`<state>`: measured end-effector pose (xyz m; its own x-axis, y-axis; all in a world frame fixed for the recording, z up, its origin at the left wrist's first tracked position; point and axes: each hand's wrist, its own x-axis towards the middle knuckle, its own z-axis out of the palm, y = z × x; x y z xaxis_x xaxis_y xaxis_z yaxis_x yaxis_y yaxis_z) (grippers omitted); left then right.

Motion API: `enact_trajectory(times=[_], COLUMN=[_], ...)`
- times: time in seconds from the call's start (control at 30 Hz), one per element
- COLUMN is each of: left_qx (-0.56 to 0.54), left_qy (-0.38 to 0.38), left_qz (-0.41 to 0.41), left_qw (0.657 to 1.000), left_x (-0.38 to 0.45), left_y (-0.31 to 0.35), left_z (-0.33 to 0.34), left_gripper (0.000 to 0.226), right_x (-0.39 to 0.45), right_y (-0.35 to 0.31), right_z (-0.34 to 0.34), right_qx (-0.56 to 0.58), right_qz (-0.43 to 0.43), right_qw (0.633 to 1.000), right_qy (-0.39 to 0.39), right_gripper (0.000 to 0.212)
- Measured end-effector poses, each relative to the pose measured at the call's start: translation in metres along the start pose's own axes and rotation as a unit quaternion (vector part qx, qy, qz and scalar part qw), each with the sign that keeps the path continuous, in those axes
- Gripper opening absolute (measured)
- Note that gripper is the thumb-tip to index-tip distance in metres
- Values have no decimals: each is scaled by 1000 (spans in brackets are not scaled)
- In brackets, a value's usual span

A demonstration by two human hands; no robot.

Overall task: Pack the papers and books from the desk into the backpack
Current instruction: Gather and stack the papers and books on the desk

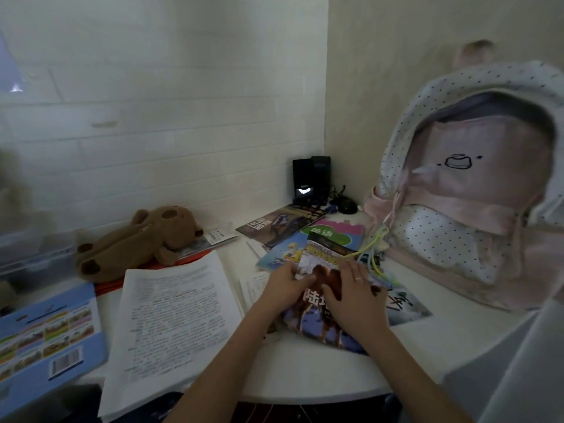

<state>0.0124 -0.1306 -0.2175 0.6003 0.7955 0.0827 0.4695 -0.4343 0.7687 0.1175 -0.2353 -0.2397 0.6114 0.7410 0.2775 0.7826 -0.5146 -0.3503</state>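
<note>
A pink backpack (476,190) with a dotted white flap stands open at the right of the white desk (305,370). In front of it lies a pile of books. My left hand (287,285) grips the left edge of the top book (317,319), a blue one with brown animals on the cover. My right hand (357,294) lies flat on that cover, fingers spread. Under it are a light-blue book (280,254), a green and pink book (335,232) and a dark magazine (283,221). A thick stack of printed papers (174,312) lies to the left.
A brown plush toy (137,239) rests on a red folder behind the papers. A blue picture book (45,340) overhangs the desk's left front. A black speaker (311,178) and a mouse (346,206) stand in the back corner. Walls close off the back and right.
</note>
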Motion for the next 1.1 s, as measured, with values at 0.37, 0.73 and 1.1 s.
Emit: enact_trajectory(times=[0.37, 0.73, 1.1], left_qx=[-215, -109, 215], left_qy=[104, 136, 85], left_qz=[79, 38, -8], left_qw=[968, 984, 973], left_x=[4, 95, 174], left_y=[-2, -34, -52], left_z=[-45, -62, -19], left_gripper=[16, 24, 47], right_x=[22, 109, 123], right_y=[-10, -5, 13], right_z=[-26, 19, 39], right_qx=[435, 431, 450], right_qz=[97, 122, 160], right_qw=[886, 882, 857], right_qy=[130, 148, 191], right_gripper=[84, 21, 24])
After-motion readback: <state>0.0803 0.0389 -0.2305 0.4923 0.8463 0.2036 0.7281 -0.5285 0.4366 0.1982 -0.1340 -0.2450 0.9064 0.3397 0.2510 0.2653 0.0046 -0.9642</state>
